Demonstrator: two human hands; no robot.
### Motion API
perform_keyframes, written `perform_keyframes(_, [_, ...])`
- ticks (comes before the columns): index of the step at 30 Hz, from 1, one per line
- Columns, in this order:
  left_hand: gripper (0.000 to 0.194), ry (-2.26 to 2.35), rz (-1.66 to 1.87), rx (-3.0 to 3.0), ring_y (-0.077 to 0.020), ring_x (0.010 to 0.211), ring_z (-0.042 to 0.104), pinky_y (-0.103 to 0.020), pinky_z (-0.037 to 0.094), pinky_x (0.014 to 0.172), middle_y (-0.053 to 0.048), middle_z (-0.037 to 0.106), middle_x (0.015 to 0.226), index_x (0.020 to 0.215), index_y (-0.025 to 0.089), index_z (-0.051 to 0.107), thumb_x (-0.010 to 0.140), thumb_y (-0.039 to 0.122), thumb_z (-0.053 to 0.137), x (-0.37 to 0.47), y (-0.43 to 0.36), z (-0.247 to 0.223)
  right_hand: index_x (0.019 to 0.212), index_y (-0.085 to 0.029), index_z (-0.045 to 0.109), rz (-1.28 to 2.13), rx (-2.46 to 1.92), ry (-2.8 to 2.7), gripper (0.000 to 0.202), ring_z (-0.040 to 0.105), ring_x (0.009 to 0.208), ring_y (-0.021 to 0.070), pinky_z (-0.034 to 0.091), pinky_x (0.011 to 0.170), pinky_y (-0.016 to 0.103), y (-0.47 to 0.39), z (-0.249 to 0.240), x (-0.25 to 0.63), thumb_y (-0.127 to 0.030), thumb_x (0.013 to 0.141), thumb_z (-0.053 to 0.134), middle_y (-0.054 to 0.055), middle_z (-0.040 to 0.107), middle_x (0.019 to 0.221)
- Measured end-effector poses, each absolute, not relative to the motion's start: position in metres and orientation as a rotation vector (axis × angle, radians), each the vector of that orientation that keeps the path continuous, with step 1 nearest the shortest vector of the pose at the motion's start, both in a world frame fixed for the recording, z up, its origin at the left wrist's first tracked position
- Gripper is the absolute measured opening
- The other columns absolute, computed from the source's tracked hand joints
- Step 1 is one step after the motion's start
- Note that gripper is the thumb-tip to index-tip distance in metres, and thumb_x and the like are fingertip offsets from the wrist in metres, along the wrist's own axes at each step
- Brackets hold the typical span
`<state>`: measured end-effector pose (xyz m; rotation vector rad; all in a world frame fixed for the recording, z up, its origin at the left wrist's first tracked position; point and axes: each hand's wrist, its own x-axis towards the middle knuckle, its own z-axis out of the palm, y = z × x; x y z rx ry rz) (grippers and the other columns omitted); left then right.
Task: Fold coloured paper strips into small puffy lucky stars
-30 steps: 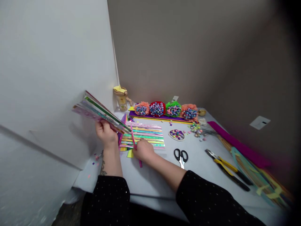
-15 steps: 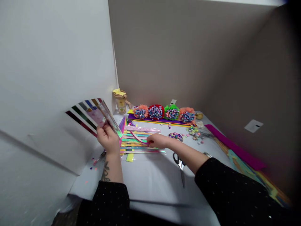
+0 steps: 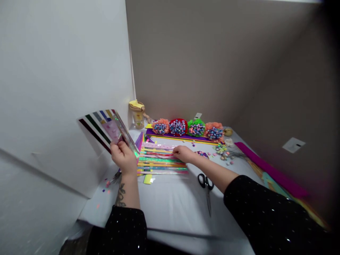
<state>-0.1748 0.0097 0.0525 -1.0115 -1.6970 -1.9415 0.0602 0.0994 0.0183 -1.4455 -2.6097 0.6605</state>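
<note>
My left hand [image 3: 124, 157] is closed on a fan of packaged paper strips [image 3: 102, 129] in dark red, green, blue and gold, held up at the left. On the table, several coloured strips in clear sleeves [image 3: 159, 169] lie side by side. Over them, my right hand [image 3: 183, 154] pinches the right end of a red strip [image 3: 163, 154], which lies nearly level across the others. A yellow piece [image 3: 147, 179] shows under the near edge of the strips. Black-handled scissors [image 3: 206, 187] lie to the right, blades towards me.
Along the back stand several crepe-wrapped bundles of small stars [image 3: 177, 127] and a lidded cup [image 3: 138, 117]. Loose stars [image 3: 221, 150] are scattered at the right, near a magenta roll [image 3: 271, 170]. Walls rise behind and at the left.
My right hand has moved slightly right and away from me, and the strip in it has swung from slanted to nearly level. My left hand still holds the fan.
</note>
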Motion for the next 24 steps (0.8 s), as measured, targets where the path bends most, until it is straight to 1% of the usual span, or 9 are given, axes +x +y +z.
perform_keyframes(3, [0.021, -1.69, -1.697, -1.505, -0.0212, 0.088, 0.062, -0.032, 0.045, 0.084, -0.009, 0.066, 0.089, 0.096, 0.016, 0.062, 0.087, 0.021, 0.043, -0.176, 0.011, 0.047, 0.083, -0.016, 0.073, 0.62, -1.467, -2.5, 0.02, 0.063, 0.086, 0.0202, 0.043, 0.075, 0.025, 0.107, 0.021, 0.058, -0.016, 0.077, 0.054, 0.008, 0.073, 0.091])
perform_keyframes(7, [0.034, -1.927, -0.968, -2.262, -0.0209, 0.099, 0.063, -0.03, 0.045, 0.089, -0.005, 0.07, 0.106, 0.114, 0.025, 0.063, 0.088, 0.021, 0.041, -0.168, 0.012, 0.047, 0.091, -0.014, 0.073, 0.691, -1.543, -2.381, 0.022, 0.065, 0.069, 0.0159, 0.044, 0.063, 0.022, 0.119, 0.027, 0.072, -0.021, 0.077, 0.058, 0.005, 0.073, 0.078])
perform_keyframes(10, [0.039, -2.116, -0.652, -2.34, -0.0218, 0.105, 0.062, -0.031, 0.046, 0.089, -0.003, 0.066, 0.12, 0.125, 0.028, 0.057, 0.091, 0.022, 0.039, -0.162, 0.013, 0.051, 0.089, -0.015, 0.074, 0.785, -1.585, -2.36, 0.021, 0.063, 0.059, 0.0127, 0.043, 0.055, 0.019, 0.12, 0.027, 0.084, -0.022, 0.076, 0.059, 0.002, 0.071, 0.067])
perform_keyframes(13, [0.042, -2.262, -0.597, -2.234, -0.0246, 0.106, 0.062, -0.034, 0.046, 0.087, -0.007, 0.064, 0.122, 0.13, 0.026, 0.052, 0.093, 0.025, 0.034, -0.162, 0.014, 0.051, 0.077, -0.016, 0.075, 0.809, -1.65, -2.346, 0.015, 0.061, 0.057, 0.0134, 0.041, 0.053, 0.019, 0.117, 0.024, 0.089, -0.018, 0.07, 0.062, 0.001, 0.07, 0.061])
perform_keyframes(15, [0.041, -2.303, -0.547, -2.272, -0.026, 0.106, 0.061, -0.035, 0.045, 0.086, -0.009, 0.064, 0.122, 0.128, 0.024, 0.055, 0.093, 0.025, 0.034, -0.164, 0.015, 0.05, 0.072, -0.016, 0.075, 0.792, -1.709, -2.315, 0.013, 0.061, 0.057, 0.0145, 0.042, 0.055, 0.02, 0.116, 0.023, 0.09, -0.014, 0.067, 0.063, 0.002, 0.07, 0.06])
perform_keyframes(18, [0.031, -2.269, -0.44, -2.454, -0.0251, 0.098, 0.065, -0.03, 0.046, 0.078, -0.007, 0.071, 0.109, 0.109, 0.024, 0.067, 0.089, 0.027, 0.043, -0.165, 0.015, 0.047, 0.07, -0.014, 0.073, 0.782, -1.765, -2.248, 0.013, 0.062, 0.055, 0.0158, 0.043, 0.056, 0.023, 0.12, 0.027, 0.093, -0.01, 0.066, 0.061, 0.005, 0.069, 0.061])
perform_keyframes(20, [0.023, -2.233, -0.435, -2.523, -0.0225, 0.089, 0.066, -0.027, 0.046, 0.071, -0.003, 0.073, 0.098, 0.096, 0.026, 0.071, 0.085, 0.029, 0.051, -0.164, 0.015, 0.045, 0.07, -0.013, 0.072, 0.811, -1.765, -2.203, 0.013, 0.061, 0.051, 0.0151, 0.043, 0.055, 0.023, 0.124, 0.032, 0.096, -0.009, 0.066, 0.06, 0.005, 0.069, 0.061])
perform_keyframes(22, [0.018, -2.226, -0.483, -2.509, -0.0208, 0.085, 0.067, -0.025, 0.046, 0.069, -0.002, 0.074, 0.093, 0.092, 0.027, 0.071, 0.082, 0.029, 0.056, -0.162, 0.015, 0.045, 0.071, -0.013, 0.07, 0.869, -1.741, -2.155, 0.011, 0.059, 0.047, 0.0135, 0.043, 0.051, 0.022, 0.126, 0.035, 0.097, -0.008, 0.067, 0.06, 0.004, 0.067, 0.059])
perform_keyframes(24, [0.02, -2.252, -0.548, -2.415, -0.0217, 0.086, 0.066, -0.027, 0.046, 0.071, -0.004, 0.073, 0.094, 0.093, 0.024, 0.069, 0.084, 0.028, 0.052, -0.162, 0.014, 0.046, 0.072, -0.013, 0.067, 0.946, -1.695, -2.106, 0.01, 0.058, 0.045, 0.012, 0.042, 0.048, 0.021, 0.124, 0.036, 0.096, -0.009, 0.069, 0.058, 0.002, 0.064, 0.055])
